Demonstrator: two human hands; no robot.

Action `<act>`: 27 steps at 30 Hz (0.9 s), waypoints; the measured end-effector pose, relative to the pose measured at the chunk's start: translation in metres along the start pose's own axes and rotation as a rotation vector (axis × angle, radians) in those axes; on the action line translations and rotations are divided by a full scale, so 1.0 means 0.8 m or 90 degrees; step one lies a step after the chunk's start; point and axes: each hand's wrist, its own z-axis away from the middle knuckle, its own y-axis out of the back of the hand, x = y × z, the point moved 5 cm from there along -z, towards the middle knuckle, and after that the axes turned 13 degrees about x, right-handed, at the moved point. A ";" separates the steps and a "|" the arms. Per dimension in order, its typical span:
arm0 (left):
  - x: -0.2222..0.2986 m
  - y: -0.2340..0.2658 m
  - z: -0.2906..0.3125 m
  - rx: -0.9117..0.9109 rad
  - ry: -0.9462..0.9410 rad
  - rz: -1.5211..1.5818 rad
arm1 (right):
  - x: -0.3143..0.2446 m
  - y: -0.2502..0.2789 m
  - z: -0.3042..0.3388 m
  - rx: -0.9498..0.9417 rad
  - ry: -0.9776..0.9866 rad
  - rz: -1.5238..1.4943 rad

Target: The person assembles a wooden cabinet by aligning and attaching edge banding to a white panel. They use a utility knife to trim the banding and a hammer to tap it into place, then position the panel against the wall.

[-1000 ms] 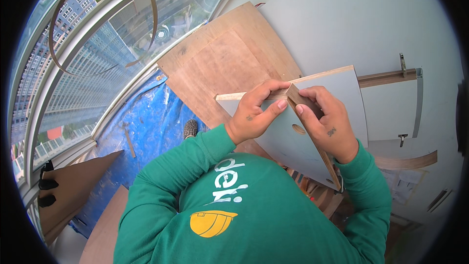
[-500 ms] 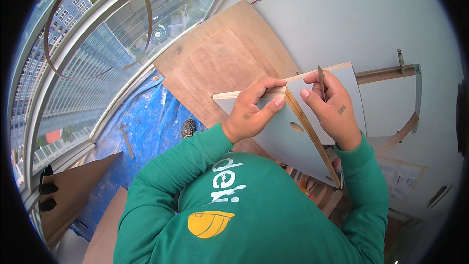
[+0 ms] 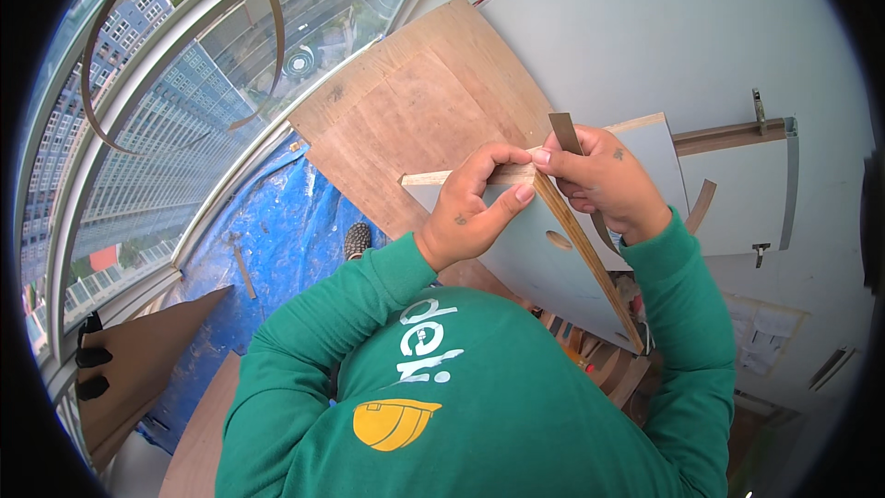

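Note:
A light grey plywood board [image 3: 512, 231] stands tilted in front of my body, with a round hole near its brown right-hand edge. My left hand [image 3: 477, 205] is closed on its top corner, thumb on the grey face and fingers over the raw plywood edge. Close beside that corner, my right hand [image 3: 604, 180] pinches a thin brown edge-banding strip [image 3: 566, 134]. One end of the strip sticks up past the fingers, and more of it shows below the palm. Thumb and fingertips of the right hand nearly meet the left hand at the corner.
Behind the boards lies a large bare plywood sheet [image 3: 406, 101]. Another grey panel [image 3: 636, 152] stands to the right. Blue sheeting [image 3: 267, 231] covers the floor at left, beside the window [image 3: 184, 101]. A curled brown strip [image 3: 277, 28] hangs there. Brown cardboard [image 3: 138, 360] stands lower left.
My right hand has moved left to the board's corner, bringing the edge-banding strip with it. My left hand keeps its grip almost unmoved.

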 end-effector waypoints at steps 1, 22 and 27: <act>0.000 0.000 0.000 0.001 -0.002 0.000 | 0.001 0.002 0.001 0.007 -0.006 0.018; -0.009 0.000 -0.002 0.016 0.008 0.007 | 0.005 0.000 0.076 0.252 0.531 0.269; -0.008 0.000 -0.003 0.020 0.000 0.009 | 0.006 -0.003 0.074 0.238 0.555 0.269</act>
